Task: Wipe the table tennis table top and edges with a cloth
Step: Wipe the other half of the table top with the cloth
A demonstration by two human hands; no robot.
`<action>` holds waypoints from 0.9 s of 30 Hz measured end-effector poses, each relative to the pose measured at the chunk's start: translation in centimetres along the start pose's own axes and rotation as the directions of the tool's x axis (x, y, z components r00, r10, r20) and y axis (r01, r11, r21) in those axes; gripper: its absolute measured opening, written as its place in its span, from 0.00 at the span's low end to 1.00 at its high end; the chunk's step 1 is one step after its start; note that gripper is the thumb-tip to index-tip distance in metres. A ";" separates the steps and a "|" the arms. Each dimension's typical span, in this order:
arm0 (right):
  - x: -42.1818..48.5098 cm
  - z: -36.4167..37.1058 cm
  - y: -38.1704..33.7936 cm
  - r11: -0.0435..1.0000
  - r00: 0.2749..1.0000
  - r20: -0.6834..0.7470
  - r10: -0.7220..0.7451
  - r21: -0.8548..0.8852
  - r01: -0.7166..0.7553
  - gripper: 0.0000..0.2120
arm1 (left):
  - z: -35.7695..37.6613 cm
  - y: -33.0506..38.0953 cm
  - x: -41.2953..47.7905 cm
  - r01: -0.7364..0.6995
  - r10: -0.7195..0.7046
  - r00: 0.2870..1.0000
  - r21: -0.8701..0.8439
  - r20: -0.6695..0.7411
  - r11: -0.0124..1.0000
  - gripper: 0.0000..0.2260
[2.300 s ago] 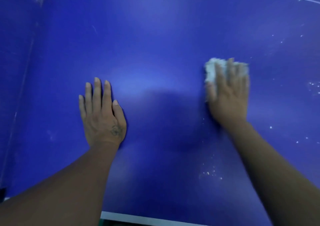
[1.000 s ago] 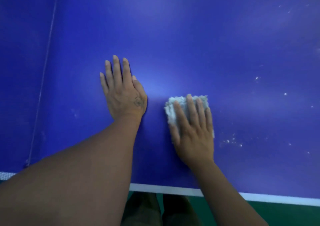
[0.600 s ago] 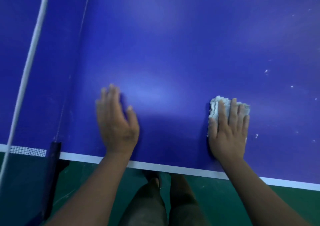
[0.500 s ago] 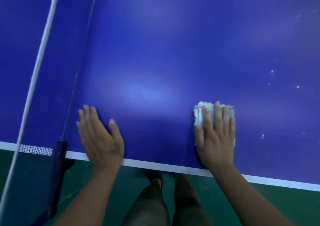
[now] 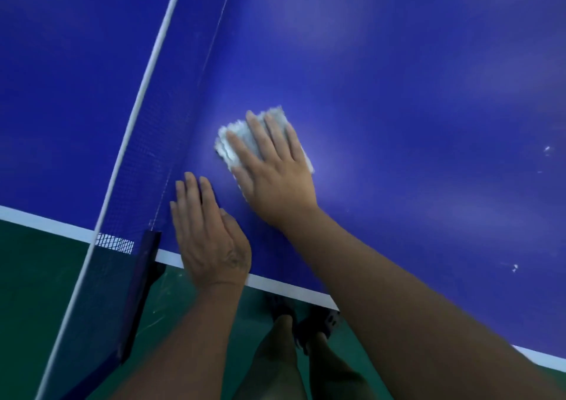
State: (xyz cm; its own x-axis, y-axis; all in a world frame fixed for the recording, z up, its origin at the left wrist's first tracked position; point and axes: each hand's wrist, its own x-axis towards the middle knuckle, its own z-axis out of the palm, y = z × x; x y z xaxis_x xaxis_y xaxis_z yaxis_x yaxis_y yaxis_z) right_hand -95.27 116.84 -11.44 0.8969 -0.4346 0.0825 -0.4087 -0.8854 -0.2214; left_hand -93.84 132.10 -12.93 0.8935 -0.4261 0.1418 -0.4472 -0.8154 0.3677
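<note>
The flat table top [image 5: 398,62] is deep blue, white-edged. The folded fluffy cloth [image 5: 242,136] looks whitish-grey. The blue mesh net [image 5: 144,142] has a white band.

No writing, label, brand, number or sign can be read on the blue table [image 5: 398,93], the net [image 5: 147,154] or the cloth [image 5: 223,151], and a small dark mark on the left hand [image 5: 211,240] is too blurred to make out.

The blue table tennis table [image 5: 398,77], white-lined along its near edge, carries a folded whitish cloth [image 5: 235,142] pressed flat under the right hand [image 5: 275,172] close to the net [image 5: 147,142], the left hand [image 5: 208,237] flat at the edge beside it, and white specks [image 5: 546,149] well to the right.
</note>
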 end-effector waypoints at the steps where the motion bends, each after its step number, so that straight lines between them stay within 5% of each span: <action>1: 1.8 0.1 -0.1 1.000 1.000 0.011 0.005 -0.003 -0.005 0.26 | 0.0 0.1 0.0 0.001 -0.001 1.000 0.011 0.001 1.000 0.25; 7: 5.3 -1.4 8.3 0.963 0.964 0.010 0.267 -0.050 -0.266 0.28 | -0.2 0.6 0.2 0.011 -0.014 0.999 0.059 0.048 0.998 0.27; 14: -4.9 -4.6 19.0 0.737 0.745 -0.170 0.645 -0.120 -0.665 0.28 | -0.2 0.4 0.0 -0.005 -0.005 0.996 0.118 0.085 0.993 0.29; 17: -9.5 -4.1 14.6 0.810 0.809 -0.178 0.561 -0.082 -0.580 0.26 | -0.4 0.7 0.0 0.003 -0.018 0.992 0.126 0.125 0.992 0.30; 22: -18.3 -3.2 8.9 0.977 0.980 -0.044 0.196 0.089 -0.192 0.27 | -1.0 3.5 -0.4 0.028 -0.050 0.987 0.148 0.150 0.989 0.29; 27: -24.2 -5.7 16.7 0.950 0.950 -0.023 0.313 0.008 -0.313 0.28 | 1.5 12.4 -2.8 -0.069 0.059 0.980 0.047 0.190 0.997 0.27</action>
State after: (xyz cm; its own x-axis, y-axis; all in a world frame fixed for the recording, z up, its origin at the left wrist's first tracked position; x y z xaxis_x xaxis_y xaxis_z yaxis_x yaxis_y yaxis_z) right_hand -124.74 111.62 -11.64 0.7199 -0.6934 0.0316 -0.6673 -0.7038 -0.2437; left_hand -101.92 122.56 -10.08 0.8416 -0.5399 -0.0140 -0.5091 -0.8017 0.3131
